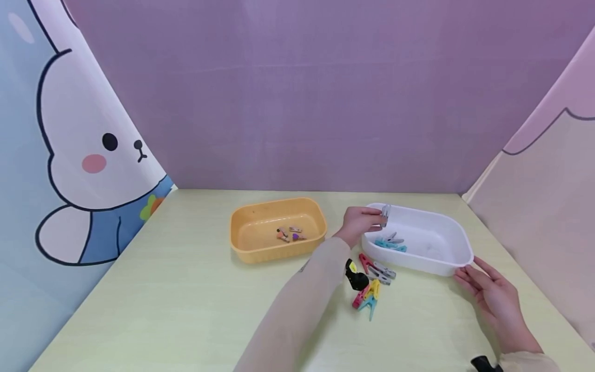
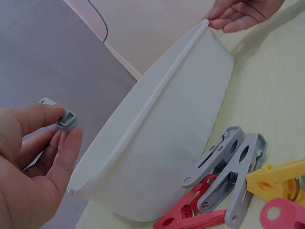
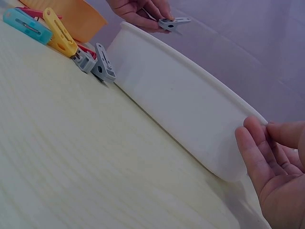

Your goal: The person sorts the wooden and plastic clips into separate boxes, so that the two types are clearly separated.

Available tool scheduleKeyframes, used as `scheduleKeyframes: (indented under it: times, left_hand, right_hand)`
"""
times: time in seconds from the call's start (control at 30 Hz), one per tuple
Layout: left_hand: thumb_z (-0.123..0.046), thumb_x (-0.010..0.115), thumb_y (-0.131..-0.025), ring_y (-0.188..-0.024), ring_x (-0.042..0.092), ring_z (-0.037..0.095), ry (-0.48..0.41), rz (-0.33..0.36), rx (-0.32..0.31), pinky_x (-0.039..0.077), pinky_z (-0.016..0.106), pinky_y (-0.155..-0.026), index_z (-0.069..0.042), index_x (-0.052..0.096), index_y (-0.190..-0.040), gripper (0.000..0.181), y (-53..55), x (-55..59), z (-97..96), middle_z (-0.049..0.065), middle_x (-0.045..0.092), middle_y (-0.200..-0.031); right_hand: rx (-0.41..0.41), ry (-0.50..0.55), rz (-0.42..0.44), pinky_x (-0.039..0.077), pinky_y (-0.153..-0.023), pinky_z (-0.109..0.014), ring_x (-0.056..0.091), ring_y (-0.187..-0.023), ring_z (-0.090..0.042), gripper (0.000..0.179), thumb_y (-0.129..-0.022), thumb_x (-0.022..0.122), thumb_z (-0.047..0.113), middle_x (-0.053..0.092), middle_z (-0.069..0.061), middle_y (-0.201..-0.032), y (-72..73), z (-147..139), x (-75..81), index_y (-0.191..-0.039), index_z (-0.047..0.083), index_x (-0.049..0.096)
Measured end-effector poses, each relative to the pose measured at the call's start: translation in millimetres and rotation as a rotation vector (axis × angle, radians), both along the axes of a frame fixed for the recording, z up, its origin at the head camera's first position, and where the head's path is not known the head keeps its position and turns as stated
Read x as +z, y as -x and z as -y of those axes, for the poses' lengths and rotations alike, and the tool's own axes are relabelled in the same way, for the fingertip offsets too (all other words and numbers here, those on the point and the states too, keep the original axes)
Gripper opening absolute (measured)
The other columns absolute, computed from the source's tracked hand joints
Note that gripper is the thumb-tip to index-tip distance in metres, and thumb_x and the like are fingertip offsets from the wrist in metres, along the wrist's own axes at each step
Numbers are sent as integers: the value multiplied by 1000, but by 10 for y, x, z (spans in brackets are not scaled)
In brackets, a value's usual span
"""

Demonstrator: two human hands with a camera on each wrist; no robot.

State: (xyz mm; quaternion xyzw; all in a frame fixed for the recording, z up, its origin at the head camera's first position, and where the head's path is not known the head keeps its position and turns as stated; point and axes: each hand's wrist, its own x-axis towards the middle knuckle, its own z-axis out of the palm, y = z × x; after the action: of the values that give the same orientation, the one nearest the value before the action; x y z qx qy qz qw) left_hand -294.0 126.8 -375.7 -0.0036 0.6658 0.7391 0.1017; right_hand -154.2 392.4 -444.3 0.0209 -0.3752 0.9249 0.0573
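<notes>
My left hand (image 1: 361, 223) pinches a grey clothespin (image 1: 385, 215) between thumb and fingers, above the left end of a white basin (image 1: 437, 227). With thumb and fingers, my right hand (image 1: 496, 297) grips the basin's near right corner. Inside the basin lie blue clothespins (image 1: 390, 245) and a grey one (image 1: 394, 238). On the table just in front of it is a loose pile: grey clothespins (image 2: 244, 176), a red clothespin (image 2: 190, 210), a yellow clothespin (image 1: 373, 289), a pink one (image 2: 283, 214) and a teal one (image 1: 369, 305).
To the left stands a yellow-orange basin (image 1: 239, 248) holding several small clips (image 1: 295, 229). Both basins sit on a pale yellow table (image 1: 162, 299). A purple backdrop (image 1: 297, 103) rises behind, with printed panels at both sides.
</notes>
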Motion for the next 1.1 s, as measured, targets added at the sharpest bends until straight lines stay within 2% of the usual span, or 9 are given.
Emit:
scheduleKeyframes:
  times: [0.17, 0.4, 0.73, 0.93, 1.1]
  left_hand:
    - [-2, 79, -83, -81, 73, 20, 101, -17, 19, 59, 43, -87, -1, 76, -96, 13, 55, -2, -77, 4, 73, -87]
    - [-9, 82, -82, -72, 72, 16, 238, -5, 44, 61, 28, -73, -6, 78, -94, 13, 115, -44, -136, 0, 71, -84]
    - [-5, 83, -80, -72, 73, 21, 248, -51, 72, 61, 31, -73, -2, 77, -91, 13, 124, -70, -129, 4, 72, -80]
    - [-5, 83, -80, -70, 73, 20, 247, -73, 49, 61, 30, -74, -1, 77, -93, 15, 122, -89, -112, 5, 74, -82]
    - [-7, 83, -80, -71, 72, 17, 243, -58, 37, 61, 29, -74, -1, 77, -98, 19, 120, -93, -110, 3, 73, -84]
  right_hand:
    - [-3, -8, 4, 60, -80, -37, 74, -86, -31, 35, -99, 42, -15, 72, -23, -94, 16, 6, 12, -108, 2, 71]
    - [-7, 12, 10, 60, -80, -38, 74, -86, -31, 36, -99, 40, -16, 72, -24, -94, 19, 6, -2, -107, 1, 71]
    - [-8, 17, 12, 60, -79, -39, 74, -86, -32, 38, -100, 38, -16, 72, -24, -94, 18, 3, -7, -107, 0, 71]
    - [-6, 17, 3, 60, -80, -38, 74, -85, -32, 37, -99, 39, -16, 72, -24, -93, 13, 7, -10, -107, 0, 71]
    - [-4, 9, -10, 60, -80, -38, 74, -86, -32, 37, -100, 39, -16, 72, -24, -94, 14, 12, -12, -108, 0, 71]
